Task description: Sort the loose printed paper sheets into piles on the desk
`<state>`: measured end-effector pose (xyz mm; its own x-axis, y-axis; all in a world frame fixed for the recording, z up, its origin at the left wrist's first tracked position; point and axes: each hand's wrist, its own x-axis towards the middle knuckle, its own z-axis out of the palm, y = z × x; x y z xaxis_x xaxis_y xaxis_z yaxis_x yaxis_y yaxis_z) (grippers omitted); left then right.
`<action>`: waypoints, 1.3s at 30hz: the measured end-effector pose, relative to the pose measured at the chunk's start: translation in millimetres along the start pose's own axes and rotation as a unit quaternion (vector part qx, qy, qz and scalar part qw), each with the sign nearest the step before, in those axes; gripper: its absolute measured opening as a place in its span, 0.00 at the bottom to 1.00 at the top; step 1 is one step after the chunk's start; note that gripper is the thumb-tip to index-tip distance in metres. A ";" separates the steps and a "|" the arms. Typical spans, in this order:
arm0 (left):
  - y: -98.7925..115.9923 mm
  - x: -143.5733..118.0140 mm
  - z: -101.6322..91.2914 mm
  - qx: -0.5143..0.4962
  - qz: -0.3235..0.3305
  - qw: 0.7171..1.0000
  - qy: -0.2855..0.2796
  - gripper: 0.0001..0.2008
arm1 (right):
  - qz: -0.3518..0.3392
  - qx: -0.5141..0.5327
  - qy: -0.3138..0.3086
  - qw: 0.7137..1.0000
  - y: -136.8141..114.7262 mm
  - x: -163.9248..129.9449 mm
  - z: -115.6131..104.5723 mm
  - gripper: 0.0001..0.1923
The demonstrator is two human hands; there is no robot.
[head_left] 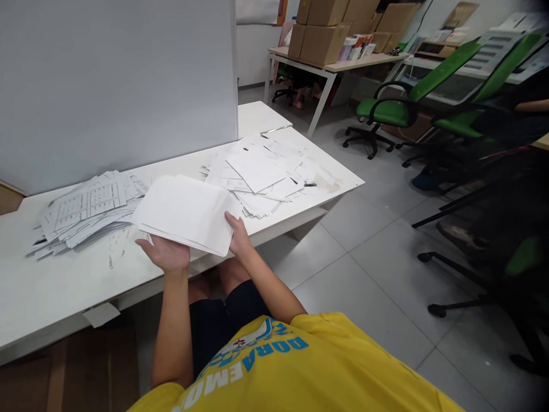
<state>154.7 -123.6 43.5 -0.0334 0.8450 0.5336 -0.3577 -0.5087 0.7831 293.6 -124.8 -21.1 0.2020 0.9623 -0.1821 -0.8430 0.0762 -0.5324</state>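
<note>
A small stack of white paper sheets (pixel 184 209) is held above the front edge of the white table. My left hand (pixel 166 252) supports it from beneath, thumb stretched out to the side and fingers hidden under the sheets. At the stack's right edge, my right hand (pixel 240 236) grips it with the thumb on top. Left of the stack, a pile of printed sheets (pixel 92 203) lies on the table. Another loose pile of papers (pixel 257 169), mostly blank side up, spreads out beyond my right hand.
A grey partition panel (pixel 120 80) rises along the table's (pixel 38 297) far side. Cardboard boxes (pixel 321 40) are stacked on a second desk behind. Green office chairs (pixel 394 109) stand to the right on the tiled floor. A person's arm (pixel 532 106) shows at the right edge.
</note>
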 end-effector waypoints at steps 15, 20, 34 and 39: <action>-66.1 -13.6 -26.1 0.356 0.049 0.933 -0.028 0.34 | -0.194 -0.382 -0.066 0.901 -95.3 36.2 -70.8 0.28; -80.2 -5.1 -19.8 0.322 0.071 0.944 -0.009 0.31 | -0.257 -0.351 -0.039 0.900 -81.0 40.6 -72.8 0.29; -76.0 7.8 -30.2 0.360 -0.078 0.929 -0.024 0.26 | -0.188 -0.511 -0.097 0.833 -103.7 35.0 -74.8 0.20; -49.8 23.7 -53.9 0.398 -0.107 0.907 -0.087 0.31 | -0.086 -0.518 -0.089 0.846 -126.9 13.9 -71.9 0.16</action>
<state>121.4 -69.3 -0.1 0.1303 0.9346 0.3309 0.4513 -0.3531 0.8195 439.2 -139.9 -15.6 0.1213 0.9913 0.0512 0.0997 0.0391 -0.9943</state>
